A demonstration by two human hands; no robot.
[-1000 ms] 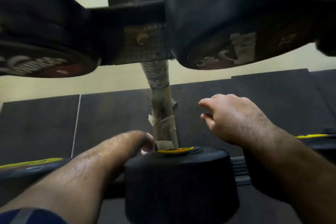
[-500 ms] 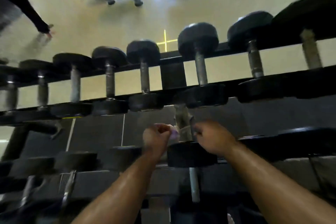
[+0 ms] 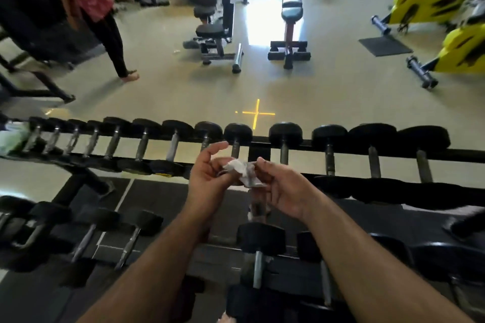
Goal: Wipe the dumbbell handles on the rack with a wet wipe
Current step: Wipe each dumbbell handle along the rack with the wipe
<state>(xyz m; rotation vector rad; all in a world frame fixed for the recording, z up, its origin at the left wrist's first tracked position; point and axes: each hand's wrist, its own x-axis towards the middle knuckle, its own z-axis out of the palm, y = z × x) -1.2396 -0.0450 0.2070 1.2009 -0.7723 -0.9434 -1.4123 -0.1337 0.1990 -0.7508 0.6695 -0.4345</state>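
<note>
Both hands up over the dumbbell rack [image 3: 367, 152], mid-span, between its top rail and the lower tier. Left hand [image 3: 210, 178] and right hand [image 3: 283, 189] each pinch one crumpled white wet wipe [image 3: 242, 169] held between them, off any handle. Top rail carries a row of black dumbbells [image 3: 286, 136] with metal handles [image 3: 284, 156]; more sit on the lower tier near the left edge. Beyond the rack: a flat bench [image 3: 290, 8], yellow bikes [image 3: 433, 0], a person [image 3: 86, 2] walking at upper left.
</note>
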